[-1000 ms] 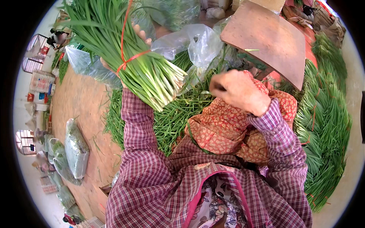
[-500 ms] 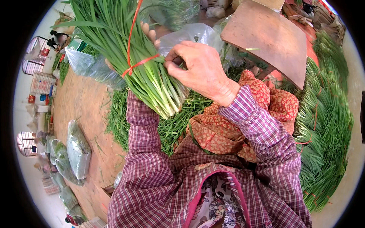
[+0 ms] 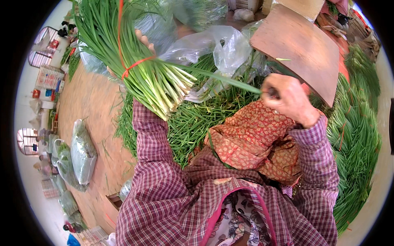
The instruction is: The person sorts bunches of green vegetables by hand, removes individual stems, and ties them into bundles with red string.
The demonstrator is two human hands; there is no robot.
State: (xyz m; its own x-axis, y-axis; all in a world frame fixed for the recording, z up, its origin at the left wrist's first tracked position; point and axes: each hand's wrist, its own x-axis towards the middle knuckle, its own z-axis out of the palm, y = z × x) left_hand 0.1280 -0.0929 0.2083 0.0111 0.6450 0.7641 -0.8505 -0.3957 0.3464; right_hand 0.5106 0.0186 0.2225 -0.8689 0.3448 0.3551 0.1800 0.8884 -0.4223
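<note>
My left hand (image 3: 145, 43) is closed round a thick bunch of Chinese chives (image 3: 152, 84), its palm and thumb mostly hidden behind the leaves. An orange-red tie (image 3: 139, 64) circles the bunch near the pale cut ends, and its tail runs up over the green leaves. Away to the right, my right hand (image 3: 289, 98) is closed in a pinch on one long green leaf (image 3: 230, 80). That leaf stretches taut from the bunch, near the tie, to my fingers. Below the bunch lies a heap of loose chive leaves (image 3: 193, 131).
A clear plastic bag (image 3: 232, 49) lies beyond the heap. A brown board (image 3: 297, 45) stands tilted at the far right. Rows of tied chives (image 3: 355, 143) fill the right side. Several packed plastic bags (image 3: 84, 151) stand on the left floor. Red patterned cloth (image 3: 254, 131) covers my lap.
My right hand has moved right and away from the bunch, drawing a single leaf out with it. The bunch in my left hand has shifted slightly left and up.
</note>
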